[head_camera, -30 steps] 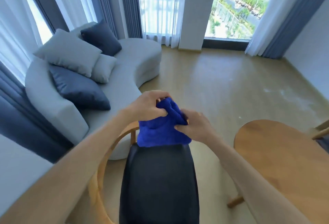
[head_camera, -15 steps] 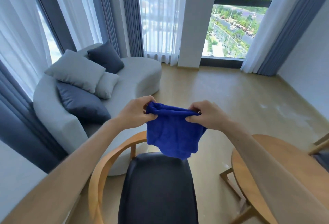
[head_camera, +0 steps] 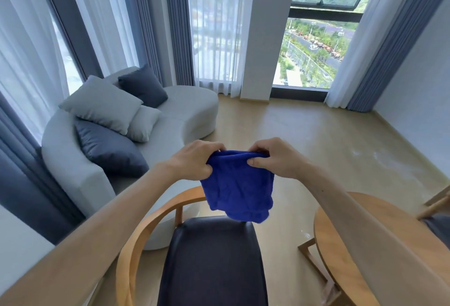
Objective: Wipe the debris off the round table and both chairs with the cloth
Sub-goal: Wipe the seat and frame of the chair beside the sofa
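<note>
Within the last second the blue cloth (head_camera: 237, 184) has gone from a bunched wad pressed on the top of the chair back to a sheet lifted clear and pulled open, hanging in the air above the near chair (head_camera: 211, 262) at 6 o'clock. The left hand (head_camera: 194, 162) pinches its upper left corner with curled fingers and thumb, and the right hand (head_camera: 272, 157) pinches the upper right corner the same way, so both are closed on fabric and the top edge is stretched between them. My reading is that the cloth is being shaken out or refolded to offer a fresh face, a pause between wiping passes, not a wipe itself; which surfaces are already done I cannot tell. Counted: one cloth, two hands, one round tabletop (head_camera: 341, 237) at 4 o'clock, two chairs, the second chair (head_camera: 435, 206) only a sliver at 3 o'clock. At 10 o'clock stands one curved grey sofa (head_camera: 185, 108) carrying four cushions, two pale and two dark.
</note>
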A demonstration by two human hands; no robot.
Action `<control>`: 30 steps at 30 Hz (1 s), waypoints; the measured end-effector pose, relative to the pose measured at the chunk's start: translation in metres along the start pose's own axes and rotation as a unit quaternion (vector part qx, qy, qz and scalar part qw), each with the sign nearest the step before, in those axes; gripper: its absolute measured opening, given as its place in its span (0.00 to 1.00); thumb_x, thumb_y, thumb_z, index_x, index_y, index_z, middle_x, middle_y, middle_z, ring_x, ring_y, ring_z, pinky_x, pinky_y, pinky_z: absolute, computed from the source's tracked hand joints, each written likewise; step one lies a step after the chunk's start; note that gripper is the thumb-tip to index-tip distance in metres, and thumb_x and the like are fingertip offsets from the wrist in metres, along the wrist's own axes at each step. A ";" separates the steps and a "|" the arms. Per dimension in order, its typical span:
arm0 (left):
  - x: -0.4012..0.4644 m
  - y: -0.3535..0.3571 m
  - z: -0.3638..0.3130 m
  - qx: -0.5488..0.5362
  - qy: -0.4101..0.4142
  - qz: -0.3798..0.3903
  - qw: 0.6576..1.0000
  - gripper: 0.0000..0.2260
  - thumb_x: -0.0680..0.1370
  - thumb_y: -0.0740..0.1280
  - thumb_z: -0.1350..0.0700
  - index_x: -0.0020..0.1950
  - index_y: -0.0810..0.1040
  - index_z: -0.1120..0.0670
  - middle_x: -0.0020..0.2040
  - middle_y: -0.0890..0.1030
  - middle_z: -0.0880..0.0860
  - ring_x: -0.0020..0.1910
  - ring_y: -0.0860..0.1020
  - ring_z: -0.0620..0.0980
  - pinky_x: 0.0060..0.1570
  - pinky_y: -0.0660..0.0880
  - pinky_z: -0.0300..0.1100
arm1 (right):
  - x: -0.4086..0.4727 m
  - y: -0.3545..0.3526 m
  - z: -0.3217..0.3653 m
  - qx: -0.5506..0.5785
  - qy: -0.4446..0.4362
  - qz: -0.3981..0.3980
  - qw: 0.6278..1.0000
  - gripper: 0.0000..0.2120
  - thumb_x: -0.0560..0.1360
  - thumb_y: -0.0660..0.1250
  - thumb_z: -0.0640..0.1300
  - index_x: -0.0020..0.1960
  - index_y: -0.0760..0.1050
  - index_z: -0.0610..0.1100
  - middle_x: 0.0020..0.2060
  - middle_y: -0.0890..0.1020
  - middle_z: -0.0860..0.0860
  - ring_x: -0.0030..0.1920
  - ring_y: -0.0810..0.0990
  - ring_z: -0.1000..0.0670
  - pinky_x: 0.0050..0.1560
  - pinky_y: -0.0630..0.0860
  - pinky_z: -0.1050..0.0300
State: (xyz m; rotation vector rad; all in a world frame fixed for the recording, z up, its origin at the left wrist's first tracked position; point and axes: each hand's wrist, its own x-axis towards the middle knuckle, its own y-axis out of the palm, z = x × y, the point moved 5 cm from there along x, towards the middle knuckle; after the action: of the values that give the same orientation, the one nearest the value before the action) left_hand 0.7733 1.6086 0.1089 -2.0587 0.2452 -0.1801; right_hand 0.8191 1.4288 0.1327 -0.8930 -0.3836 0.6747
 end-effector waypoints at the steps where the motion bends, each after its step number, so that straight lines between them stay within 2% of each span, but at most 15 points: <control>1: 0.001 0.001 -0.001 -0.006 -0.008 -0.003 1.000 0.19 0.70 0.60 0.66 0.57 0.74 0.49 0.44 0.78 0.47 0.42 0.75 0.47 0.37 0.69 0.36 | 0.000 0.000 0.001 0.003 -0.005 0.000 1.000 0.07 0.78 0.64 0.41 0.52 0.80 0.46 0.41 0.82 0.54 0.42 0.79 0.55 0.41 0.75 0.65; 4: 0.001 0.008 -0.005 -0.044 -0.016 -0.007 0.999 0.13 0.73 0.57 0.55 0.56 0.72 0.47 0.45 0.79 0.46 0.42 0.77 0.46 0.39 0.74 0.40 | -0.001 0.000 0.004 0.005 -0.014 -0.002 1.000 0.07 0.78 0.64 0.40 0.53 0.79 0.45 0.42 0.82 0.52 0.42 0.79 0.55 0.40 0.74 0.66; 6: 0.000 0.010 -0.008 -0.036 0.014 -0.008 0.999 0.14 0.75 0.57 0.45 0.58 0.72 0.45 0.47 0.80 0.46 0.43 0.78 0.45 0.42 0.78 0.42 | -0.001 0.000 0.005 0.005 -0.020 -0.001 1.000 0.07 0.78 0.64 0.40 0.53 0.79 0.44 0.43 0.82 0.52 0.43 0.80 0.54 0.41 0.75 0.65; 8: 0.000 0.009 -0.010 -0.009 0.047 -0.012 0.999 0.16 0.77 0.57 0.41 0.61 0.72 0.45 0.49 0.81 0.46 0.44 0.79 0.44 0.45 0.79 0.42 | -0.002 -0.001 0.005 0.009 -0.023 0.004 1.000 0.07 0.78 0.64 0.39 0.54 0.79 0.44 0.43 0.82 0.52 0.43 0.80 0.54 0.42 0.75 0.66; 13: 0.004 -0.007 -0.023 0.072 0.092 -0.006 0.993 0.17 0.74 0.55 0.50 0.60 0.75 0.48 0.50 0.78 0.46 0.45 0.75 0.45 0.47 0.74 0.42 | -0.005 -0.001 0.005 0.033 -0.016 0.033 0.999 0.10 0.77 0.65 0.37 0.56 0.79 0.43 0.45 0.82 0.50 0.45 0.80 0.53 0.44 0.77 0.64; 15: 0.004 -0.012 -0.027 0.088 0.091 0.011 0.992 0.16 0.71 0.55 0.52 0.55 0.76 0.50 0.46 0.78 0.47 0.43 0.74 0.46 0.46 0.74 0.44 | -0.007 -0.002 0.006 0.041 -0.018 0.053 0.998 0.13 0.75 0.66 0.34 0.58 0.78 0.42 0.46 0.82 0.49 0.46 0.80 0.52 0.46 0.78 0.63; 17: 0.003 -0.015 -0.028 0.137 0.092 0.024 0.986 0.12 0.70 0.56 0.55 0.49 0.76 0.50 0.43 0.78 0.46 0.45 0.72 0.47 0.49 0.70 0.44 | -0.008 -0.003 0.009 0.026 -0.024 0.070 0.997 0.16 0.74 0.66 0.33 0.59 0.78 0.43 0.47 0.83 0.49 0.47 0.80 0.52 0.47 0.78 0.62; 19: 0.004 -0.016 -0.029 0.222 0.094 0.014 0.970 0.11 0.72 0.57 0.60 0.47 0.75 0.48 0.43 0.77 0.43 0.49 0.67 0.46 0.53 0.62 0.44 | -0.007 -0.002 0.012 -0.005 -0.031 0.072 0.997 0.15 0.73 0.65 0.32 0.57 0.78 0.43 0.45 0.82 0.50 0.44 0.79 0.53 0.45 0.77 0.64; 21: 0.006 -0.015 -0.031 0.254 0.105 -0.012 0.961 0.13 0.75 0.57 0.64 0.49 0.77 0.48 0.45 0.78 0.43 0.50 0.66 0.47 0.50 0.62 0.42 | -0.006 0.001 0.016 -0.051 -0.036 0.056 0.996 0.12 0.72 0.64 0.32 0.53 0.79 0.42 0.41 0.80 0.51 0.39 0.76 0.57 0.40 0.71 0.69; 23: 0.008 -0.013 -0.035 0.235 0.113 -0.030 0.965 0.13 0.77 0.58 0.65 0.50 0.79 0.51 0.47 0.78 0.45 0.48 0.68 0.47 0.45 0.62 0.38 | -0.004 0.003 0.018 -0.087 -0.041 0.027 0.995 0.11 0.71 0.63 0.31 0.50 0.79 0.41 0.39 0.78 0.52 0.37 0.73 0.58 0.37 0.66 0.71; 26: 0.008 -0.017 -0.038 0.191 0.134 -0.071 0.970 0.12 0.76 0.58 0.66 0.49 0.79 0.54 0.45 0.77 0.48 0.46 0.66 0.45 0.43 0.65 0.39 | -0.003 0.004 0.017 -0.067 -0.049 -0.032 0.996 0.08 0.70 0.64 0.32 0.45 0.76 0.42 0.40 0.76 0.51 0.37 0.72 0.56 0.40 0.68 0.64; 28: 0.006 -0.020 -0.039 0.120 0.143 -0.079 0.979 0.10 0.71 0.58 0.63 0.44 0.78 0.56 0.41 0.75 0.48 0.42 0.66 0.44 0.42 0.67 0.36 | -0.003 0.004 0.014 -0.039 -0.058 -0.068 0.995 0.08 0.70 0.64 0.33 0.43 0.73 0.44 0.48 0.77 0.50 0.43 0.74 0.53 0.44 0.70 0.61; 30: 0.002 -0.022 -0.044 0.049 0.146 -0.076 0.985 0.09 0.67 0.60 0.56 0.41 0.77 0.56 0.39 0.75 0.48 0.41 0.68 0.42 0.41 0.64 0.30 | -0.002 0.004 0.013 -0.021 -0.071 -0.084 0.994 0.09 0.71 0.64 0.33 0.43 0.72 0.47 0.60 0.74 0.50 0.54 0.73 0.52 0.50 0.70 0.61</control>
State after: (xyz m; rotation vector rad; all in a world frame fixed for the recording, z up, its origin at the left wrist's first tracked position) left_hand 0.7666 1.5806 0.1492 -1.9490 0.2514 -0.5790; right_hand 0.8086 1.4365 0.1368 -0.8439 -0.5952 0.5788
